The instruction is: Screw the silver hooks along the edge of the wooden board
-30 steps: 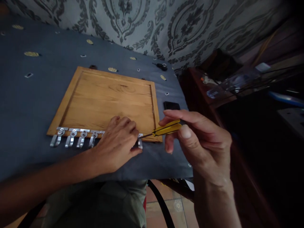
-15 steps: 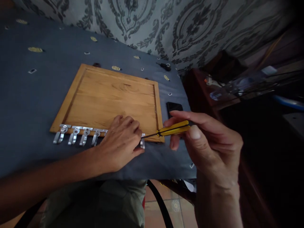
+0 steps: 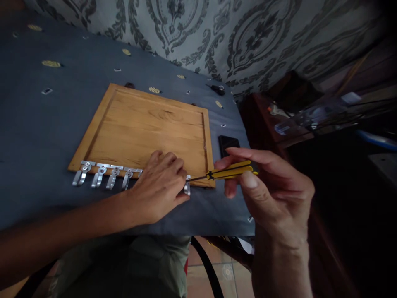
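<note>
A wooden panel [image 3: 155, 124] with a raised frame lies on the table. Along its front edge runs a silver metal hook rail [image 3: 107, 167] with several double hooks hanging over the edge. My left hand [image 3: 163, 186] is pressed over the right part of the rail, fingers curled on it, hiding some hooks. Held between the thumb and fingers of my right hand [image 3: 279, 194] is a yellow and black screwdriver [image 3: 231, 170]. Its shaft points left, and the tip meets the rail by the rightmost visible hook [image 3: 187, 189], close to my left fingers.
A black phone [image 3: 228, 144] lies right of the panel, partly behind my right hand. Keys [image 3: 217, 89] rest near the back of the blue patterned tablecloth [image 3: 46, 124]. A clear plastic bottle [image 3: 313, 116] and cables sit on dark furniture at right. A patterned curtain [image 3: 186, 33] hangs behind.
The whole view has shifted slightly. My right hand has turned the screwdriver handle a little, its tip staying at the rail. My left hand keeps its place.
</note>
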A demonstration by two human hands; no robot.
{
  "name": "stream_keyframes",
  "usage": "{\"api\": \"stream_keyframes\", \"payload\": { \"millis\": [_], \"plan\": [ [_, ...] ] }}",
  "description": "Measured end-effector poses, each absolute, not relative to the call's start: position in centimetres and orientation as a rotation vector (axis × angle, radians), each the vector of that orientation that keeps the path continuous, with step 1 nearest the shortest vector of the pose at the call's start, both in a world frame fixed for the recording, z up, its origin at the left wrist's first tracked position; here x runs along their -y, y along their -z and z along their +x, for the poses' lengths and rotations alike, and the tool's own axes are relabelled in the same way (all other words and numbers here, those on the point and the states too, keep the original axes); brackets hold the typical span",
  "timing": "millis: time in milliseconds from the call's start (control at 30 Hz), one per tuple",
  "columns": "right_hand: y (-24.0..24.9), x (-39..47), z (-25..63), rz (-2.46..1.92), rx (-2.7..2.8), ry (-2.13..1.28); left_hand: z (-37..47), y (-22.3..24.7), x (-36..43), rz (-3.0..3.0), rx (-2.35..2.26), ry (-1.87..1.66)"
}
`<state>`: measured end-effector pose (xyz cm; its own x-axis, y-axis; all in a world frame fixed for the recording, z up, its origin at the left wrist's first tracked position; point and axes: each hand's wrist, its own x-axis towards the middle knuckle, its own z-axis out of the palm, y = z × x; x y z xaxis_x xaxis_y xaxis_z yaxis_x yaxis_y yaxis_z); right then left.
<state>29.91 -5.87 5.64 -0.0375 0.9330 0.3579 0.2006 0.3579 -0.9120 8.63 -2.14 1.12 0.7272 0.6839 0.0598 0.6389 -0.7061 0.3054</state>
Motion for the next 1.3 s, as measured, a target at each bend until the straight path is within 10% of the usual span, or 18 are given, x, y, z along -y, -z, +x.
{"api": "stream_keyframes", "payload": {
  "millis": [1300],
  "plan": [
    [-4.7, 5.6, 28.1, -1.068, 1.548, -0.599, 8.4, -0.4, 2.3, 2.697, -1.044, -0.317]
  ]
}}
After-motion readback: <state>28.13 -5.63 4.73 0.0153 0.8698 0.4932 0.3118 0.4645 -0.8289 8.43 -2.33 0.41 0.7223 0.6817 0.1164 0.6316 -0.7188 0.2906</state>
